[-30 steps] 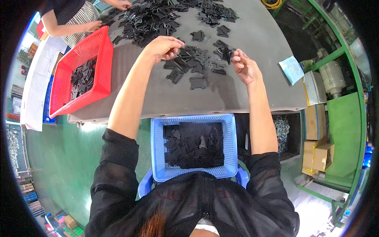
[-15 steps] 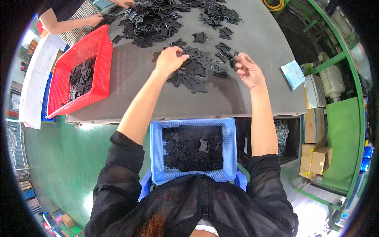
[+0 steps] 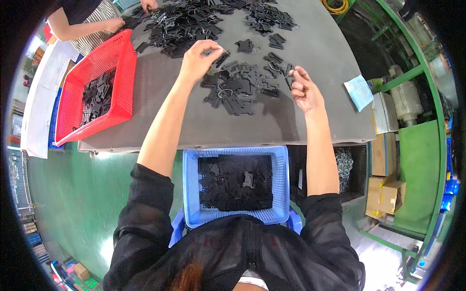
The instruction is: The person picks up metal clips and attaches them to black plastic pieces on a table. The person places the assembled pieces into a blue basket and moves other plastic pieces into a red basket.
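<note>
Head view: our left hand (image 3: 197, 61) and right hand (image 3: 307, 93) each pinch a black plate (image 3: 222, 60) at the bench (image 3: 162, 104); many hooked plates (image 3: 241, 77) lie loose there, blue basket (image 3: 191, 186) part-filled with plates, we can't tell which are done

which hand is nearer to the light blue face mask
Right. The right hand is left of the light blue face mask, apart from it; the left hand is farther left, at the upper-left side of a pile of black pieces.
</note>
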`<state>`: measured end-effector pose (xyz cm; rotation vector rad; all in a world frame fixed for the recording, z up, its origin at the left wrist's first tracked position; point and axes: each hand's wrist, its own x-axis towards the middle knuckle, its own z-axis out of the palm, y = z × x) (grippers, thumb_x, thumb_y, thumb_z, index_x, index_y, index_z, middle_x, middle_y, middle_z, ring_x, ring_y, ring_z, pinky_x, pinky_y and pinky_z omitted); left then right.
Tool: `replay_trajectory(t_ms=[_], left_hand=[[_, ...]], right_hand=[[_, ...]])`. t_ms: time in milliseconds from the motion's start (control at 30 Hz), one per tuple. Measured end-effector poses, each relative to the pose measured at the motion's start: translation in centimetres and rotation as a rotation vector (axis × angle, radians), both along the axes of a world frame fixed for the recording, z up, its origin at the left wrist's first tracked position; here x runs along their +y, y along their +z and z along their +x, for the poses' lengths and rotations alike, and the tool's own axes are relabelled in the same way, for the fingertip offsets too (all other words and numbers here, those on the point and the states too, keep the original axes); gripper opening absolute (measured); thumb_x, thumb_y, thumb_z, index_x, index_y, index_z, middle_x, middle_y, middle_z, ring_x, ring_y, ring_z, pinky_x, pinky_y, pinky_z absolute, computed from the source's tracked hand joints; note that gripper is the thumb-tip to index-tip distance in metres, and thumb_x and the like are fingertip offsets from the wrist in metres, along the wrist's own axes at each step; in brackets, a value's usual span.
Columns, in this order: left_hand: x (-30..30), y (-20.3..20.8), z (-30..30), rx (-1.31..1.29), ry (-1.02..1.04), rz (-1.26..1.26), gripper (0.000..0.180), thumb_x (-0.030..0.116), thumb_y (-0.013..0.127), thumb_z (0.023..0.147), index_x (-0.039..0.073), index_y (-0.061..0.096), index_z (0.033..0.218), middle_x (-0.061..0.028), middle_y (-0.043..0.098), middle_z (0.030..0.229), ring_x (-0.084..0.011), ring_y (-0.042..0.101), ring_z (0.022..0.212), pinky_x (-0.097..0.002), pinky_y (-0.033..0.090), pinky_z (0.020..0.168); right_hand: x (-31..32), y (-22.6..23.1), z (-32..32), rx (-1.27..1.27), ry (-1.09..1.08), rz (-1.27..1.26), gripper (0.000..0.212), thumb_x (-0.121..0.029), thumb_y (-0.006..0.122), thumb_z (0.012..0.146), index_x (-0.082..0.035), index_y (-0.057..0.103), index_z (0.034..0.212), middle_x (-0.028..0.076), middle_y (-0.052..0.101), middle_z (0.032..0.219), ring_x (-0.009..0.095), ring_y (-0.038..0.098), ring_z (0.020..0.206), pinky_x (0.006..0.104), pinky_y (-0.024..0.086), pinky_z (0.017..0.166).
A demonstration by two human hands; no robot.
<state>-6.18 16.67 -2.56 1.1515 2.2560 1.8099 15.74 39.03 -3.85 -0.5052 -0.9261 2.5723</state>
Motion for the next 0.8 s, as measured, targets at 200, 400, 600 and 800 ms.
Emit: replay_trajectory(t_ms=[200, 400, 600, 800], left_hand=[[-1.8, 2.0, 0.5, 0.571, -0.118, -0.246, 0.007, 0.01, 0.065, 0.076, 0.006, 0.063, 0.082, -0.0058, 0.058, 0.112, -0.0253, 0.05, 0.111, -0.037, 0.041, 0.093], [-2.1, 2.2, 0.9, 0.765, -0.248, -0.436, 0.006, 0.007, 0.063, 0.076, 0.005, 0.06, 0.08, -0.0065, 0.056, 0.115, -0.027, 0.049, 0.111, -0.0378, 0.044, 0.089], [-2.5, 0.0, -0.4, -0.313, -0.299, -0.053, 0.014, 0.017, 0.063, 0.085, 0.007, 0.064, 0.096, -0.001, 0.058, 0.115, -0.0102, 0.055, 0.101, -0.0276, 0.044, 0.087], [-2.9, -0.4, 1.4, -0.615, -0.199, 0.078, 0.018, 0.02, 0.066, 0.084, 0.007, 0.066, 0.097, 0.0, 0.064, 0.099, -0.0104, 0.057, 0.091, -0.0255, 0.043, 0.081]], right_hand=[[-2.5, 2.8, -0.9, -0.449, -0.144, 1.389, 0.009, -0.005, 0.066, 0.082, -0.005, 0.065, 0.091, 0.005, 0.067, 0.081, 0.009, 0.058, 0.063, 0.0208, 0.043, 0.054], [-1.9, 3.0, -0.1, -0.327, -0.106, 0.688, 0.016, -0.005, 0.066, 0.082, -0.005, 0.064, 0.098, 0.006, 0.068, 0.088, 0.012, 0.063, 0.077, 0.0231, 0.047, 0.061], [-1.1, -1.7, 0.4, 0.139, -0.063, -0.353, 0.02, 0.001, 0.06, 0.085, -0.007, 0.059, 0.103, 0.012, 0.064, 0.096, 0.014, 0.059, 0.067, 0.0162, 0.043, 0.045], [-3.1, -0.5, -1.5, -0.092, -0.243, 0.109, 0.019, -0.005, 0.065, 0.083, -0.007, 0.06, 0.102, 0.008, 0.065, 0.095, 0.011, 0.061, 0.067, 0.0188, 0.045, 0.048]])
